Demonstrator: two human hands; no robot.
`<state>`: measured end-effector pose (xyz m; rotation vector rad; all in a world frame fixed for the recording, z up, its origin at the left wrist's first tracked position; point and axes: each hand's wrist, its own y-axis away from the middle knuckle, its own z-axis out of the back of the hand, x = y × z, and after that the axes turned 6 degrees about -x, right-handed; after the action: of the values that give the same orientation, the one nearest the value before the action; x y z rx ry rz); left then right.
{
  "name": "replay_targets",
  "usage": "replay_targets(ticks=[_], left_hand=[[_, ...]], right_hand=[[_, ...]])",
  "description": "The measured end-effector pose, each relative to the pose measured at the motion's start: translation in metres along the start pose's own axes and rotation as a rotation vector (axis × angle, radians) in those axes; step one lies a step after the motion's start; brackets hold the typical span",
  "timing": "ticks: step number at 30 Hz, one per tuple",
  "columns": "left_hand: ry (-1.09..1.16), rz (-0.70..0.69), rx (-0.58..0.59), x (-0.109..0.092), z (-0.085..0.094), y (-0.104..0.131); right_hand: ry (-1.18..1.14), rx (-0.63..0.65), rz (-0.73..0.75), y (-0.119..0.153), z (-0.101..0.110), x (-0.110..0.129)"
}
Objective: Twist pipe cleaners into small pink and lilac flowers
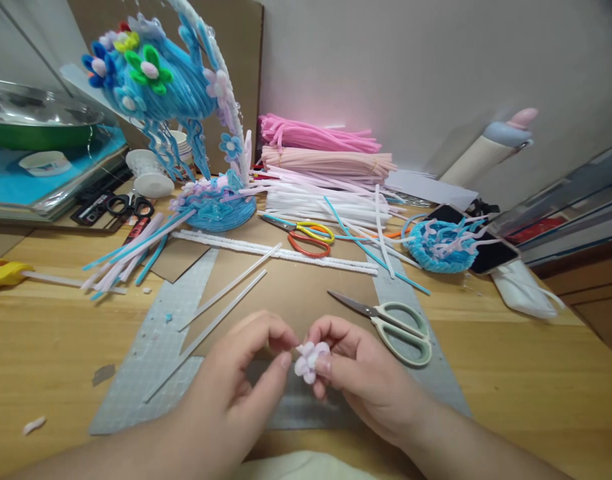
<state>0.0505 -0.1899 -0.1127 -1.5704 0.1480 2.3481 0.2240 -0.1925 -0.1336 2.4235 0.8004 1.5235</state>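
Note:
A small pale lilac pipe-cleaner flower point(306, 368) with a white middle is pinched in my right hand point(369, 380), the thumb lying over its right side. My left hand point(251, 367) is curled at the flower's left edge, thumb and forefinger almost together. Whatever sits between those left fingertips is too small to make out. Green-handled scissors point(403, 330) lie partly open just beyond my right hand. Two thin pale sticks point(221, 327) lie slanting beyond my left hand, over brown cardboard point(291, 293) and a grey cutting mat point(136, 373).
A blue flower-covered hanging ornament point(171, 80) stands at the back left. Bundles of pink and white pipe cleaners point(326, 163) lie by the wall. Nearer are orange-and-yellow-handled scissors point(311, 239), a white twisted strip point(276, 252), a blue woven piece point(439, 250) and a yellow glue gun point(3, 273).

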Motion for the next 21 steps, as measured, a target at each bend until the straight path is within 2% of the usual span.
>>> replay_targets(ticks=[3, 7, 14, 21], left_hand=[[0.114, 0.125, 0.002, 0.0006, -0.0040, 0.0000], [0.104, 0.210, -0.001, 0.0055, -0.0078, 0.0013], [0.105, 0.204, -0.004, 0.0060, -0.0097, 0.0013], [0.104, 0.187, -0.033, 0.0053, -0.0106, -0.0007]], right_hand=[[0.078, -0.049, 0.095, 0.0007, -0.0037, -0.0018], [0.122, -0.060, 0.178, 0.0027, -0.0069, -0.0048], [0.202, -0.097, 0.178, 0.0040, -0.0074, -0.0071], [0.142, -0.046, 0.175, 0.0039, -0.0060, -0.0052]])
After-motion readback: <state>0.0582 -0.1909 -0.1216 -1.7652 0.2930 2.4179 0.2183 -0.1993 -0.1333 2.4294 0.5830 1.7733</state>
